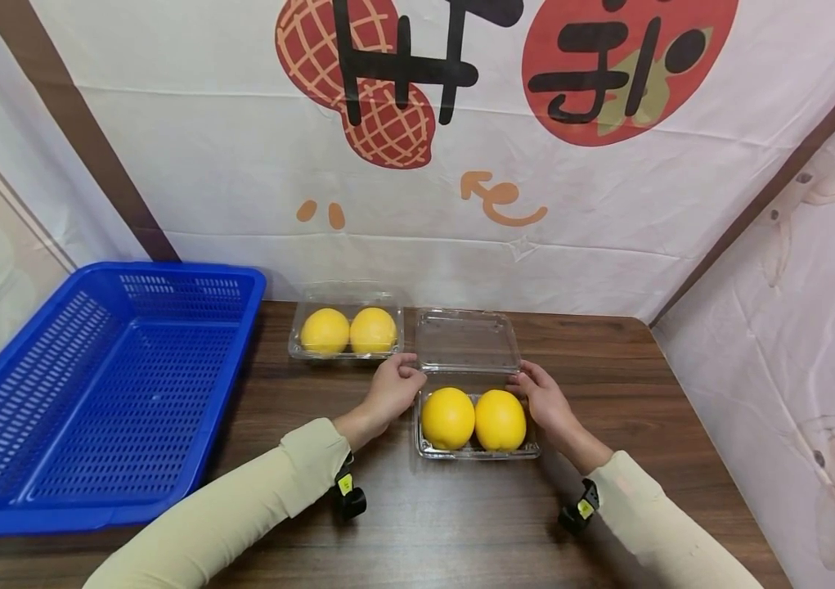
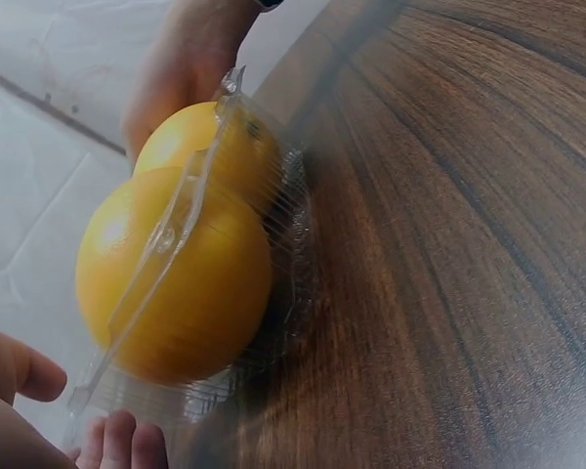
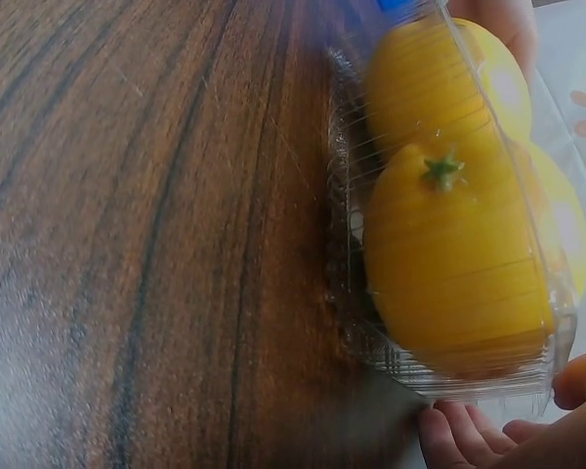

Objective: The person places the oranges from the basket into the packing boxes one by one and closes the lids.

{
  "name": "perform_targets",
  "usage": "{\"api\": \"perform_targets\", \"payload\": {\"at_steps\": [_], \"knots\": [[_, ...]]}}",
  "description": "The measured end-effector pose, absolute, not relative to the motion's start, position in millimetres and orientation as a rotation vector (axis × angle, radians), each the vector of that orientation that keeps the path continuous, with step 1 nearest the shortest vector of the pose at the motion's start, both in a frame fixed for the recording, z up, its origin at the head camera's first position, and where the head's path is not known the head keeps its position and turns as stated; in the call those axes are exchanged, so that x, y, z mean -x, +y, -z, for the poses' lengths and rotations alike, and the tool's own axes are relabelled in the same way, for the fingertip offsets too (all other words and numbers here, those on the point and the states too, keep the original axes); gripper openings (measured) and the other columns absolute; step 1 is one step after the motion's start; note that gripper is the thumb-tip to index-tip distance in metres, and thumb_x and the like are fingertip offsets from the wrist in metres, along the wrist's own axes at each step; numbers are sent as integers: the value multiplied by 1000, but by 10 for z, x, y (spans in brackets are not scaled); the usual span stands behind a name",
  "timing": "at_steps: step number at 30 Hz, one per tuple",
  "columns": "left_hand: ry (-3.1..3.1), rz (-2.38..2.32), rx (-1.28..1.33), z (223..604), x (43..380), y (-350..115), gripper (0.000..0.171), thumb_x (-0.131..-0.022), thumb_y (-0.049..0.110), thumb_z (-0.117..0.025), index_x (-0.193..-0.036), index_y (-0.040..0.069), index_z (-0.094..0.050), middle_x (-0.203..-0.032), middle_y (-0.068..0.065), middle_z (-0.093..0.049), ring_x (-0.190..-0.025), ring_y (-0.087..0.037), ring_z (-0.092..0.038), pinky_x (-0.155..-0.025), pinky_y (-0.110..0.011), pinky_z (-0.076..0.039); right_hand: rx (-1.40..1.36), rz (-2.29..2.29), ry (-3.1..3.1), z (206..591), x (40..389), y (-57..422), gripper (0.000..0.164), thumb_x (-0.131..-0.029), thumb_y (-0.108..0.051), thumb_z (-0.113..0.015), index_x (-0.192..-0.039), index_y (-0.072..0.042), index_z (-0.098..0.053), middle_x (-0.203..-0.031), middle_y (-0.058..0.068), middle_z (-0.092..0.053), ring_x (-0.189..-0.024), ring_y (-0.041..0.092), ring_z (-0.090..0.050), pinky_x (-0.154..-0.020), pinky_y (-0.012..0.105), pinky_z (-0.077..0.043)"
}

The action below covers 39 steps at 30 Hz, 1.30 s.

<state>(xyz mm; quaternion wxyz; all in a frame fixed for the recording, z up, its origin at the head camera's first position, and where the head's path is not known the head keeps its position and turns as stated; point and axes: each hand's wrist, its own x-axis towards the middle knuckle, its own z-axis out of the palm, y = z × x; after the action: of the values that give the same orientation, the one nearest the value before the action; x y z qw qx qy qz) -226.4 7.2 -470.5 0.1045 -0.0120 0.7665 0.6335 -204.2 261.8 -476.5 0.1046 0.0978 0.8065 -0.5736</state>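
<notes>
A clear plastic clamshell box (image 1: 478,455) lies on the table with its lid (image 1: 467,339) folded back. Two round yellow citrus-like fruits (image 1: 448,419) sit side by side in its base; one shows a green stem end (image 3: 443,171). At the box's back left corner is my left hand (image 1: 391,388), its thumb and fingers spread around the end wall. My right hand (image 1: 545,401) is at the opposite back corner, with its thumb beside the rim and its fingertips right at the end wall.
Behind and to the left, another clear box (image 1: 299,353) holds two similar yellow fruits (image 1: 325,331). A large blue perforated basket (image 1: 229,393) stands at the left of the brown wooden table (image 1: 446,532). A printed white cloth (image 1: 226,180) hangs along the table's back edge.
</notes>
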Motion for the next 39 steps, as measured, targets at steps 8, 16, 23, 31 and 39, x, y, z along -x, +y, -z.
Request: {"api": "perform_targets", "payload": {"at_steps": [8, 16, 23, 31, 39], "knots": [[2265, -1802, 33, 4670, 2253, 62, 49, -94, 7, -60, -139, -7, -50, -107, -18, -64, -81, -28, -61, -65, -25, -48, -314, 1700, 2373, 4754, 2059, 2620, 50, -113, -20, -27, -157, 4, -24, -147, 32, -45, -136, 43, -46, -113, 57, -36], [2281, -1782, 17, 4668, 2254, 55, 54, -93, 9, -62, -143, -5, -47, -105, -17, -64, -81, -31, -62, -63, -26, -47, -306, 1712, 2370, 4724, 2055, 2609, 53, -114, -23, -28, -157, 6, -22, -146, 34, -45, -135, 45, -46, -112, 57, -36], [2274, -1801, 13, 4664, 2250, 55, 56, -91, 9, -62, -143, -4, -47, -104, -17, -65, -79, -30, -62, -61, -25, -46, -306, 1746, 2347, 4714, 2051, 2616, 53, -114, -22, -28, -157, 7, -20, -145, 35, -45, -135, 46, -45, -112, 57, -36], [2266, -1823, 7, 4635, 2247, 57, 54, -90, 8, -62, -142, -3, -49, -99, -14, -65, -74, -27, -60, -58, -25, -44, -309, 1749, 2348, 4710, 2066, 2620, 53, -113, -23, -29, -157, 8, -22, -144, 35, -45, -134, 45, -46, -111, 56, -38], [2267, -1827, 9, 4598, 2247, 56, 54, -90, 9, -62, -141, -3, -49, -100, -14, -65, -76, -28, -61, -60, -24, -45, -302, 1752, 2346, 4687, 2056, 2624, 56, -113, -26, -30, -157, 7, -21, -145, 34, -44, -134, 45, -46, -110, 56, -38]]}}
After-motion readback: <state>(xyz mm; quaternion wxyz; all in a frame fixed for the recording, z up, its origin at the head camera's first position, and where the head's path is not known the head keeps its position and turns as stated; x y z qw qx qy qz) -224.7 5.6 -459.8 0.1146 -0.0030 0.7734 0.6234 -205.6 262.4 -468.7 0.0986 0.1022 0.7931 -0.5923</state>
